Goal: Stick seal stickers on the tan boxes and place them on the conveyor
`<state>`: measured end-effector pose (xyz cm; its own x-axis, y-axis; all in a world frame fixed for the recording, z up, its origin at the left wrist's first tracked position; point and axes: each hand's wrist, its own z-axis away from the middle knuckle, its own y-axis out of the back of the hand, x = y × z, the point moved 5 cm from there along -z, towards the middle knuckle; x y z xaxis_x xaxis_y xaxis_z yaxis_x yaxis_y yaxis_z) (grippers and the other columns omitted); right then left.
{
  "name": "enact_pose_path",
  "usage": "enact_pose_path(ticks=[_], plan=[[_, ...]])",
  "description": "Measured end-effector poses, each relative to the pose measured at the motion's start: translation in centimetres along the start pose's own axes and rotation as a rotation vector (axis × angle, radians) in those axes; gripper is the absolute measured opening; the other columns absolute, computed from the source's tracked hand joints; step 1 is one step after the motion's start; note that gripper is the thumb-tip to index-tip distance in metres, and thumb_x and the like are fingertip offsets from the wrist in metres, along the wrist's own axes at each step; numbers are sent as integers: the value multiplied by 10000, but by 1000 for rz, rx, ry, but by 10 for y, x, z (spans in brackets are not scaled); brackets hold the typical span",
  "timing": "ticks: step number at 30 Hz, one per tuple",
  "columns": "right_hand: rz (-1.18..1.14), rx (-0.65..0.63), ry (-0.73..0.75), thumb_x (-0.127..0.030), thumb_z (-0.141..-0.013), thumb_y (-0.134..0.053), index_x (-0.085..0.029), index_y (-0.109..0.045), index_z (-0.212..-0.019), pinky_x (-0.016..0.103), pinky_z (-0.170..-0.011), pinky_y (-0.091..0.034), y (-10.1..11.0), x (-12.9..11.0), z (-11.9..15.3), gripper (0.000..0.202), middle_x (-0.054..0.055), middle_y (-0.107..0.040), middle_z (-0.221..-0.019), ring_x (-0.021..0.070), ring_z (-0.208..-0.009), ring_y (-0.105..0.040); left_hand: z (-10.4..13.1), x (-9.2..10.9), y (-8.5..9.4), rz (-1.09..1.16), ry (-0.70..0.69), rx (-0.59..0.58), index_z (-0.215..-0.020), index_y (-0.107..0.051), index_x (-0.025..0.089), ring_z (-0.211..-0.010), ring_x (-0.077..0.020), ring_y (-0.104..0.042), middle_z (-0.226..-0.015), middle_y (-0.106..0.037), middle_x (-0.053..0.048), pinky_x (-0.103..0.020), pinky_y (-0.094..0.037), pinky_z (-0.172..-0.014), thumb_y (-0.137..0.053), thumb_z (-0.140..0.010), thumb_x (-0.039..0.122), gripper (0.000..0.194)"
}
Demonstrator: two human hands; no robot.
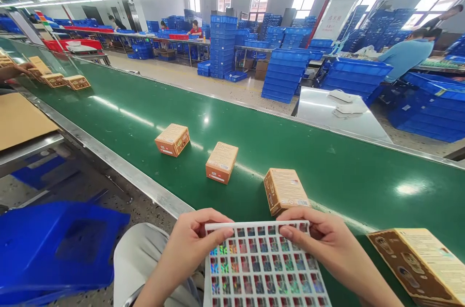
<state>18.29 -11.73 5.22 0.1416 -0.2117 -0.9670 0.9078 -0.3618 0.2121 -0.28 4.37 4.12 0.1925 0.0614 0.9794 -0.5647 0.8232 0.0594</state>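
Note:
A white sheet of shiny holographic stickers [259,261], laid out in rows, is held between my two hands. My left hand [198,237] pinches its upper left corner, thumb on the front. At the upper right, my right hand [312,229] grips the same edge between thumb and fingers. Just beyond the right hand is a brown and tan box [285,188] on the green conveyor belt [145,108]. Close to my right forearm lies a larger-looking box [421,263] of the same kind, partly out of view. The sheet's lower edge is cut off.
Farther along the belt sit two similar boxes, a middle one [221,161] and a left one [172,140]. Several more boxes [76,82] stand near another person's hand [18,70]. A blue bin [58,249] is at lower left. Beyond the belt, blue crates [283,74] are stacked beside a metal table [336,115].

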Motion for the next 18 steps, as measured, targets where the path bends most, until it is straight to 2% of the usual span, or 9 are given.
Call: enact_pose_path(ticks=[3,6,8,10,11,12,14,16,18], plan=[[34,54,26,-482,-893,-701,-241,-750,-855,227,-621,-469,0,-5,2,248,18,-691,-803,163,-707,-607,0,6,3,-166,-55,49,-782,-817,199,-688,-177,-671,-746,-784,-56,-229,-495,-607,-694,-837,424,262],[20,107,36,-487,-870,-716,-236,-752,-785,238,-629,-463,-2,-8,2,267,21,-688,-767,171,-706,-595,0,9,2,-208,-81,42,-721,-808,195,-716,-194,-686,-749,-790,-61,-248,-514,-643,-657,-857,414,299],[-7,125,14,-502,-864,-717,-231,-754,-783,234,-609,-461,-4,-6,2,285,19,-682,-747,169,-686,-593,0,9,0,-115,-33,23,-847,-813,212,-778,-203,-712,-863,-806,-56,-251,-545,-681,-722,-809,379,194],[-29,148,-18,-515,-861,-717,-228,-756,-793,224,-584,-460,-6,-4,3,297,13,-678,-735,160,-658,-596,0,7,-4,0,36,12,-1020,-787,239,-785,-196,-721,-945,-804,-42,-241,-561,-678,-826,-699,304,330],[-34,159,-30,-519,-860,-717,-228,-757,-792,219,-570,-458,-7,-2,3,301,11,-678,-730,155,-646,-595,0,6,-6,27,66,10,-1033,-782,235,-732,-181,-713,-905,-801,-36,-226,-552,-637,-853,-658,277,383],[-37,165,-38,-521,-858,-719,-228,-758,-789,214,-555,-454,-8,-1,4,303,8,-676,-720,151,-632,-593,0,4,-7,34,87,7,-998,-791,221,-670,-164,-694,-835,-795,-33,-212,-532,-594,-859,-646,269,362],[-37,166,-37,-520,-857,-721,-228,-761,-782,212,-533,-449,-9,-1,5,305,7,-674,-697,151,-613,-592,-2,3,-10,15,89,9,-810,-814,182,-566,-139,-639,-670,-758,-34,-198,-482,-527,-827,-692,310,174],[-27,162,-9,-516,-860,-722,-227,-767,-773,221,-527,-454,-9,-3,6,306,13,-677,-689,160,-611,-600,-3,3,-10,21,68,20,-703,-813,175,-519,-129,-601,-587,-726,-35,-199,-447,-493,-800,-725,353,179],[-10,167,37,-503,-867,-722,-232,-775,-769,226,-528,-460,-7,-5,6,293,18,-684,-687,166,-611,-612,-4,3,-10,47,68,29,-691,-818,186,-516,-132,-602,-583,-728,-34,-202,-447,-491,-804,-725,371,189]])
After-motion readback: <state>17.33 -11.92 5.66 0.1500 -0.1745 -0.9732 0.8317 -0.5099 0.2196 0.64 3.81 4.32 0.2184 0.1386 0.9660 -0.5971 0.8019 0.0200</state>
